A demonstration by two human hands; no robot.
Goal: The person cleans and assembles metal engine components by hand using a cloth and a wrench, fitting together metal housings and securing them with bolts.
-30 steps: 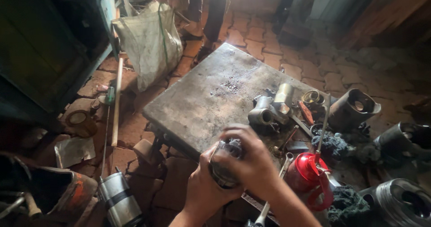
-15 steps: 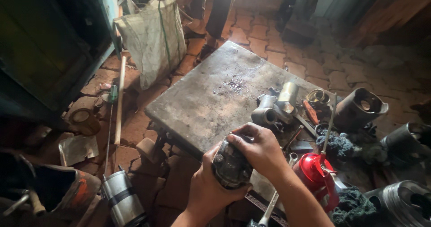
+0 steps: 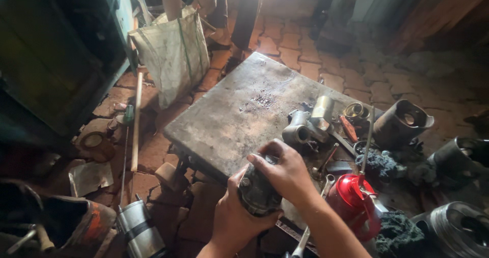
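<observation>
Dark metal cylinder part [image 3: 257, 191] gripped from below by left hand [image 3: 232, 222], capped by right hand [image 3: 288, 174], near desk [image 3: 224, 120] edge.

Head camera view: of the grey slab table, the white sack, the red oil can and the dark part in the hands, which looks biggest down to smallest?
1. Grey slab table
2. White sack
3. Red oil can and dark part look alike; the part is nearer the camera, so unsure.

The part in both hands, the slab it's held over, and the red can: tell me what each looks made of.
Part in both hands: dark, dull metal by its look, grimy, with a round cast-like body. Left hand cups it, right hand covers its top.
Slab: grey, matte, scuffed; steel plate or stone, unclear.
Red can: glossy painted metal, probably, with a thin metal spout.
</observation>
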